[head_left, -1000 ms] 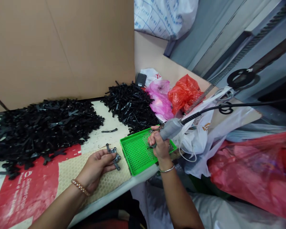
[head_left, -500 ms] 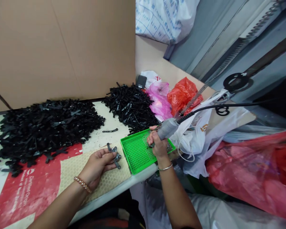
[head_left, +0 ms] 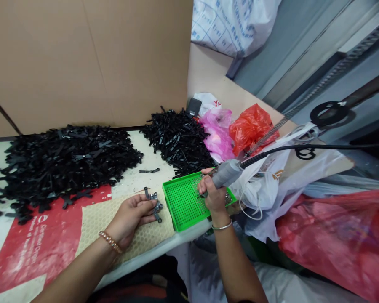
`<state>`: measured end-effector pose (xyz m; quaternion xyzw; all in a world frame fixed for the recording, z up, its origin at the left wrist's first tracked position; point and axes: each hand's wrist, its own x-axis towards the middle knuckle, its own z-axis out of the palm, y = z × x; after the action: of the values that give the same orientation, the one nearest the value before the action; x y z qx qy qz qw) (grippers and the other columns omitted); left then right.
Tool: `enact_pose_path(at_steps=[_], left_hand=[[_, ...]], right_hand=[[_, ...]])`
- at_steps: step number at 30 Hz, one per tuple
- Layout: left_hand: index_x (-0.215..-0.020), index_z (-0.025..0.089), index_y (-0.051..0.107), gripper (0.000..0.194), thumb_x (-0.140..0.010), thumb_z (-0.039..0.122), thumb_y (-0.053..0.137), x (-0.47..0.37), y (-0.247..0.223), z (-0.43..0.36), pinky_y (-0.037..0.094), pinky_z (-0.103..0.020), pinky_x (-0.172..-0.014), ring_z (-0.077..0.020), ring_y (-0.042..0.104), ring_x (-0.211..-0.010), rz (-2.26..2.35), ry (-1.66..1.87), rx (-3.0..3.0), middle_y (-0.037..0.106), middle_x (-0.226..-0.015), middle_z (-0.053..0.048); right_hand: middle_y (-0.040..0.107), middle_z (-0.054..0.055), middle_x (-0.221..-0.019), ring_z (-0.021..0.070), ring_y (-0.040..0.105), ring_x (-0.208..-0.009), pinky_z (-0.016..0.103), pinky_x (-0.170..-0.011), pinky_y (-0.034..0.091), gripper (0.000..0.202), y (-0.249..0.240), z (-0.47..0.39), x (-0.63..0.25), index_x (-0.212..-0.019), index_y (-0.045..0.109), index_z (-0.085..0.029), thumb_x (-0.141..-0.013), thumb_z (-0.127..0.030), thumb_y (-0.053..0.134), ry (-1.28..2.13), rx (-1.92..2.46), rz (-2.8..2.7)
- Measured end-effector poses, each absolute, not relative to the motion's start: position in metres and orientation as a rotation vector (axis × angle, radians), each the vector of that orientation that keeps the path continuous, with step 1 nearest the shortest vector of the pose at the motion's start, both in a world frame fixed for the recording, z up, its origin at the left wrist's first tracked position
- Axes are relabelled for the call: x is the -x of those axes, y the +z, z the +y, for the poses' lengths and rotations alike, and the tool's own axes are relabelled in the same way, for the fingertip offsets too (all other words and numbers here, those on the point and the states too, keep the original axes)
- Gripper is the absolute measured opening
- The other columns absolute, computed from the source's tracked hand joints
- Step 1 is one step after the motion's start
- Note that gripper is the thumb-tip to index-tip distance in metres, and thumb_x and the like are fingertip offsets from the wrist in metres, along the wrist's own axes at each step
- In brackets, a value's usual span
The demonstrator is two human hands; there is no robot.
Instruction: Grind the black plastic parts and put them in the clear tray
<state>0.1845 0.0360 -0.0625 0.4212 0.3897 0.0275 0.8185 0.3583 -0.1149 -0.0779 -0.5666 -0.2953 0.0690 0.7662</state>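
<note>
My left hand (head_left: 135, 216) pinches several small black plastic parts (head_left: 157, 206) above a beige honeycomb-patterned mat (head_left: 101, 214). The parts fan out past the fingertips. My right hand (head_left: 214, 193) is wrapped round a grey electric screwdriver (head_left: 226, 173), over the right part of a green perforated tray (head_left: 181, 202). Small metal screws (head_left: 200, 204) lie in that tray, under and beside the right hand. The tip of the screwdriver is too small and hidden to make out. One loose black strip (head_left: 149, 171) lies on the table beyond the mat.
Two heaps of black parts, a large one (head_left: 66, 164) at the left and a smaller one (head_left: 180, 141) at the centre, stand by a tan panel (head_left: 129, 63). Pink (head_left: 217, 130) and red bags (head_left: 252, 126) lie behind the tray. A black cable (head_left: 290, 147) and coiled spring run rightward.
The view has shifted slightly, so the surroundings appear further right. Both hands keep their holds, on the black parts and the screwdriver, almost in the same places.
</note>
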Motion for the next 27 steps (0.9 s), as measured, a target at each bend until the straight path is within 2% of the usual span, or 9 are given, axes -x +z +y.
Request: enact_pose_path(at_steps=[6, 12, 18, 22, 27], left_hand=[[-0.081, 0.01, 0.062, 0.006, -0.077, 0.006, 0.063, -0.186, -0.06, 0.035, 0.059, -0.024, -0.061, -0.0136, 0.067, -0.064, 0.841, 0.064, -0.89, 0.071, -0.075, -0.008], [-0.081, 0.01, 0.063, 0.005, -0.077, 0.007, 0.064, -0.185, -0.061, 0.035, 0.058, -0.024, -0.062, -0.0126, 0.067, -0.064, 0.822, 0.06, -0.888, 0.071, -0.075, -0.007], [-0.079, 0.011, 0.063, 0.006, -0.075, 0.007, 0.066, -0.185, -0.064, 0.035, 0.058, -0.024, -0.059, -0.0128, 0.066, -0.062, 0.811, 0.082, -0.87, 0.071, -0.072, -0.006], [-0.08, 0.01, 0.063, 0.007, -0.075, 0.006, 0.065, -0.186, -0.066, 0.034, 0.057, -0.022, -0.057, -0.0124, 0.066, -0.061, 0.817, 0.087, -0.86, 0.071, -0.072, -0.007], [-0.08, 0.01, 0.064, 0.009, -0.072, 0.007, 0.067, -0.186, -0.068, 0.032, 0.055, -0.021, -0.056, -0.0111, 0.064, -0.057, 0.806, 0.11, -0.863, 0.07, -0.07, -0.005]], right_hand=[[0.042, -0.009, -0.051, 0.0083, 0.042, -0.042, 0.02, -0.045, 0.038, 0.015, -0.078, -0.115, -0.36, -0.097, 0.057, -0.021, -0.086, -0.03, 0.062, 0.145, 1.214, -0.636], [0.042, -0.008, -0.051, 0.0079, 0.041, -0.041, 0.019, -0.043, 0.037, 0.014, -0.077, -0.114, -0.357, -0.089, 0.056, -0.02, -0.086, -0.031, 0.063, 0.147, 1.21, -0.628], [0.043, -0.009, -0.049, 0.0074, 0.039, -0.04, 0.019, -0.045, 0.037, 0.018, -0.06, -0.111, -0.352, -0.094, 0.057, -0.02, -0.083, -0.032, 0.064, 0.078, 1.153, -0.568], [0.037, -0.01, -0.047, 0.0073, 0.033, -0.038, 0.02, -0.046, 0.037, 0.022, -0.035, -0.101, -0.338, -0.092, 0.057, -0.021, -0.082, -0.04, 0.063, 0.042, 1.02, -0.532], [0.03, -0.012, -0.045, 0.0072, 0.026, -0.035, 0.02, -0.044, 0.035, 0.03, -0.02, -0.072, -0.299, -0.093, 0.055, -0.024, -0.08, -0.049, 0.062, 0.294, 0.901, -0.517]])
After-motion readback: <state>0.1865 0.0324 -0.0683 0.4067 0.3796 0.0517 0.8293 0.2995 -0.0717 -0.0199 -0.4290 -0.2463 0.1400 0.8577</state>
